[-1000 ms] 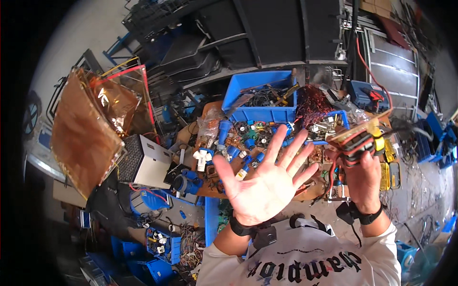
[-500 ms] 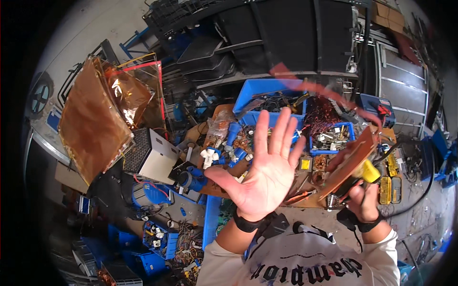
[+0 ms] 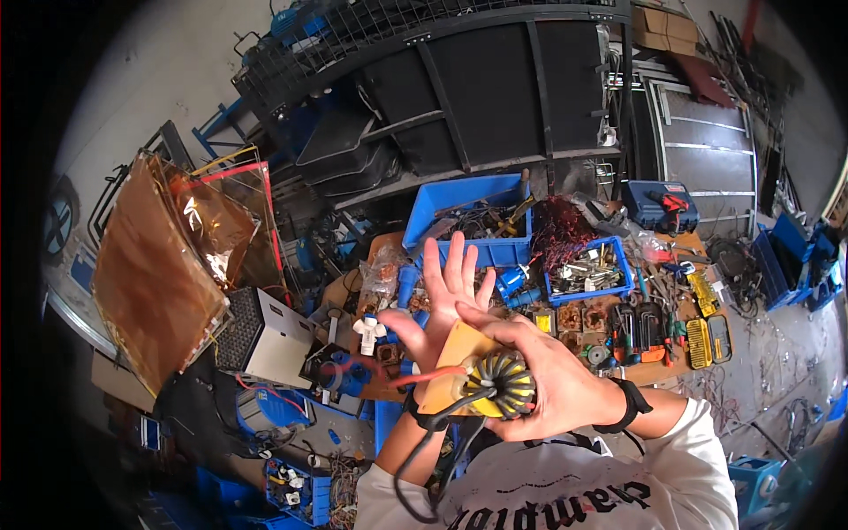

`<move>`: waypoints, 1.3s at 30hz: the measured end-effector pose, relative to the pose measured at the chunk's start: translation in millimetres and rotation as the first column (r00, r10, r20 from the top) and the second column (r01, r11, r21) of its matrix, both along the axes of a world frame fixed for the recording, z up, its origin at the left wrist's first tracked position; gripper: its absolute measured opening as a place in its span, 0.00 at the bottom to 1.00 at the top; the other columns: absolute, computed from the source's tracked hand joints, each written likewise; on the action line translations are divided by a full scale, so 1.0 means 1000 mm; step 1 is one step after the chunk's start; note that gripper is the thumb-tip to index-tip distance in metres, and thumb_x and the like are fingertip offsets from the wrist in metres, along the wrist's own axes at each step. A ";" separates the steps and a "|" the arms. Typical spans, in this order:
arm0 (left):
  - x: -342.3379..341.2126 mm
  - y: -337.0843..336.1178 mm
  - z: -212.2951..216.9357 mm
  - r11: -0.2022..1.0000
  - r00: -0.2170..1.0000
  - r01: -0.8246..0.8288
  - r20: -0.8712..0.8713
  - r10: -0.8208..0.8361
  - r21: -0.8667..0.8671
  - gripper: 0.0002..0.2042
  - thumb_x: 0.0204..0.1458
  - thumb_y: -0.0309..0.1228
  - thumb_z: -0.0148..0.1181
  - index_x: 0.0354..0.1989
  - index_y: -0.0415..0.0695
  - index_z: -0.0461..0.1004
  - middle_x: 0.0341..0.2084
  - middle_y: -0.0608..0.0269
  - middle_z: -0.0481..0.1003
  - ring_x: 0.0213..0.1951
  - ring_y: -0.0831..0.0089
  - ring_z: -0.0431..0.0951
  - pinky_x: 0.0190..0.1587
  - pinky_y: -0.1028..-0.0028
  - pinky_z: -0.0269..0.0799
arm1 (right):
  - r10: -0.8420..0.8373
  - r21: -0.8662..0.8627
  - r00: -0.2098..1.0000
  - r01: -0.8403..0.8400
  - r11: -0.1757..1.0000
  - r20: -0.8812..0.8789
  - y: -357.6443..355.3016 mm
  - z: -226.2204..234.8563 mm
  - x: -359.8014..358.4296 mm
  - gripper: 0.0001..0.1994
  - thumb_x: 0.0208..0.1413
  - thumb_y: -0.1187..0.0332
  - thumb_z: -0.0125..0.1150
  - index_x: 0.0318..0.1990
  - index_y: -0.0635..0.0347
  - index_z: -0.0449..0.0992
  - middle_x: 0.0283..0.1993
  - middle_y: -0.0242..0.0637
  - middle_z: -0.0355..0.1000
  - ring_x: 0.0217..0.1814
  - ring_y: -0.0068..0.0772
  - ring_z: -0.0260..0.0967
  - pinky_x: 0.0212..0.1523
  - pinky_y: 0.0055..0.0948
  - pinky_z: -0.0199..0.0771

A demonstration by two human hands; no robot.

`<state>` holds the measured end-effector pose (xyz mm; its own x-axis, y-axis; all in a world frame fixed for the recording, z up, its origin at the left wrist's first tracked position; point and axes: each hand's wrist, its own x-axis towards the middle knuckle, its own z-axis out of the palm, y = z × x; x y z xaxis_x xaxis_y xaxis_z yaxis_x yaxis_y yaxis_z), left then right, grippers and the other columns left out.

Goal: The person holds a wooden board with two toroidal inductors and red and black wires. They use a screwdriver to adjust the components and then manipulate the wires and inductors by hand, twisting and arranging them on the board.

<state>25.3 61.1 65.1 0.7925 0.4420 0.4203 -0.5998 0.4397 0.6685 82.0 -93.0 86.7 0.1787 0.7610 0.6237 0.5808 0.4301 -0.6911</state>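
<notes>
My right hand (image 3: 565, 375) grips a toroidal coil (image 3: 500, 386), a yellow ring wound with thick black wire, mounted on a small tan board (image 3: 461, 346). A red wire (image 3: 428, 376) sticks out to the left, and a black lead (image 3: 402, 464) loops down below the board. Behind the board, my left hand (image 3: 452, 296) is spread with its palm up, and the board covers its lower palm and part of the wrist. Whether the board touches that palm I cannot tell.
Beyond my hands, the bench bears a large blue bin (image 3: 468, 212) of cables, a blue tray (image 3: 590, 269) of metal parts and a row of hand tools (image 3: 640, 331). A white-sided box (image 3: 274, 340) and brown sheets (image 3: 155, 274) stand left. A blue toolbox (image 3: 658, 208) sits at the back right.
My right hand has swung left with the coil and board, turning the coil's face into view over my left palm. The red wire swung along. My left hand stays spread; the view has shifted.
</notes>
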 end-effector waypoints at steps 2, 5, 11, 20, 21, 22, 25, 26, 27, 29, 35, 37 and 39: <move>-0.005 0.003 0.003 1.000 1.000 -0.003 0.007 0.003 -0.009 0.61 0.40 0.86 0.30 0.78 0.55 0.35 0.77 0.51 0.36 0.77 0.52 0.33 0.75 0.49 0.28 | 0.002 -0.027 1.000 -0.001 1.000 0.013 0.002 0.001 -0.003 0.42 0.35 0.66 0.75 0.61 0.66 0.60 0.71 0.52 0.60 0.50 0.50 0.68 0.54 0.42 0.71; -0.011 0.008 0.005 0.998 0.998 0.051 0.027 -0.050 -0.029 0.61 0.40 0.85 0.31 0.78 0.54 0.37 0.77 0.50 0.37 0.77 0.52 0.34 0.75 0.48 0.29 | 0.000 -0.052 0.997 0.004 0.999 0.078 0.002 0.003 -0.003 0.43 0.34 0.65 0.74 0.62 0.65 0.62 0.63 0.48 0.67 0.45 0.47 0.66 0.49 0.42 0.72; -0.022 0.018 0.014 0.977 0.984 0.172 0.070 -0.164 -0.123 0.62 0.37 0.87 0.30 0.78 0.55 0.41 0.77 0.51 0.40 0.76 0.53 0.39 0.75 0.48 0.31 | 0.060 -0.196 0.992 -0.037 0.980 0.115 -0.001 0.007 -0.005 0.45 0.30 0.65 0.77 0.62 0.61 0.63 0.70 0.44 0.64 0.50 0.46 0.68 0.53 0.42 0.72; -0.024 0.021 0.015 0.972 0.973 0.228 0.045 -0.225 -0.062 0.62 0.37 0.87 0.28 0.78 0.56 0.40 0.77 0.52 0.40 0.76 0.54 0.40 0.75 0.48 0.33 | 0.039 -0.137 0.982 -0.014 0.991 0.185 0.002 0.018 -0.006 0.43 0.32 0.66 0.76 0.61 0.63 0.63 0.60 0.43 0.68 0.46 0.47 0.67 0.51 0.42 0.71; -0.023 0.022 0.012 0.974 0.976 0.217 0.037 -0.215 -0.067 0.62 0.37 0.87 0.28 0.78 0.56 0.40 0.77 0.52 0.40 0.76 0.54 0.40 0.75 0.48 0.33 | 0.034 -0.169 0.979 0.000 0.986 0.200 0.002 0.017 -0.006 0.42 0.32 0.66 0.76 0.60 0.63 0.64 0.57 0.44 0.70 0.45 0.48 0.67 0.50 0.42 0.71; -0.023 0.024 0.011 0.974 0.976 0.218 0.030 -0.217 -0.061 0.62 0.37 0.87 0.29 0.78 0.56 0.39 0.77 0.52 0.41 0.76 0.54 0.41 0.75 0.48 0.34 | 0.029 -0.182 0.985 0.002 0.983 0.168 0.001 0.015 -0.005 0.41 0.33 0.66 0.76 0.60 0.63 0.64 0.54 0.45 0.70 0.45 0.48 0.68 0.50 0.42 0.71; -0.027 0.036 0.010 0.979 0.979 0.205 -0.006 -0.205 0.018 0.60 0.40 0.85 0.30 0.78 0.55 0.39 0.77 0.55 0.43 0.75 0.57 0.45 0.74 0.50 0.37 | -0.041 -0.139 0.997 0.051 0.989 0.071 -0.004 0.002 -0.002 0.40 0.35 0.64 0.76 0.60 0.63 0.63 0.48 0.51 0.71 0.43 0.51 0.70 0.46 0.43 0.73; -0.025 0.042 0.004 0.976 0.977 0.212 -0.020 -0.211 0.053 0.52 0.52 0.77 0.36 0.78 0.53 0.40 0.76 0.55 0.44 0.75 0.58 0.46 0.74 0.51 0.40 | -0.106 -0.090 0.994 0.102 0.991 -0.035 -0.006 -0.005 -0.001 0.39 0.39 0.65 0.77 0.60 0.63 0.62 0.45 0.42 0.72 0.41 0.36 0.72 0.41 0.35 0.75; -0.028 0.042 0.001 0.992 0.983 0.099 -0.165 -0.085 0.077 0.44 0.58 0.68 0.41 0.75 0.50 0.47 0.74 0.55 0.50 0.73 0.59 0.52 0.72 0.53 0.48 | -0.101 -0.144 0.960 0.065 0.987 -0.260 -0.006 -0.008 0.000 0.38 0.41 0.66 0.77 0.60 0.62 0.62 0.43 0.37 0.72 0.39 0.27 0.71 0.39 0.29 0.74; -0.038 0.049 -0.012 0.978 0.927 -0.022 -0.362 0.097 0.206 0.28 0.66 0.52 0.47 0.67 0.44 0.61 0.65 0.56 0.63 0.66 0.63 0.63 0.65 0.60 0.63 | -0.120 -0.181 0.782 0.009 0.983 -0.612 -0.005 -0.020 0.008 0.36 0.46 0.71 0.76 0.61 0.61 0.61 0.41 0.25 0.70 0.37 0.10 0.65 0.33 0.16 0.69; -0.056 0.005 -0.021 0.681 0.860 -0.235 -0.178 0.478 0.693 0.19 0.52 0.20 0.69 0.51 0.37 0.71 0.38 0.62 0.76 0.37 0.78 0.78 0.41 0.78 0.73 | -0.113 -0.118 0.410 0.014 0.993 -0.905 -0.003 -0.044 0.031 0.31 0.60 0.57 0.69 0.62 0.61 0.59 0.43 0.31 0.72 0.39 0.18 0.72 0.37 0.23 0.74; -0.052 -0.009 -0.006 0.590 0.862 -0.187 -0.157 0.482 0.785 0.21 0.53 0.20 0.67 0.55 0.38 0.68 0.37 0.62 0.76 0.37 0.78 0.76 0.40 0.78 0.72 | -0.135 -0.128 0.419 0.044 0.991 -0.898 -0.003 -0.059 0.035 0.32 0.62 0.54 0.66 0.64 0.61 0.58 0.47 0.31 0.70 0.44 0.18 0.70 0.42 0.23 0.74; -0.036 -0.013 0.000 0.504 0.856 -0.184 -0.115 0.505 0.844 0.23 0.52 0.24 0.71 0.55 0.38 0.71 0.34 0.62 0.77 0.30 0.79 0.77 0.31 0.80 0.72 | -0.131 -0.126 0.421 0.041 0.991 -0.898 -0.006 -0.062 0.033 0.33 0.62 0.54 0.66 0.65 0.62 0.57 0.49 0.32 0.70 0.46 0.18 0.69 0.45 0.23 0.74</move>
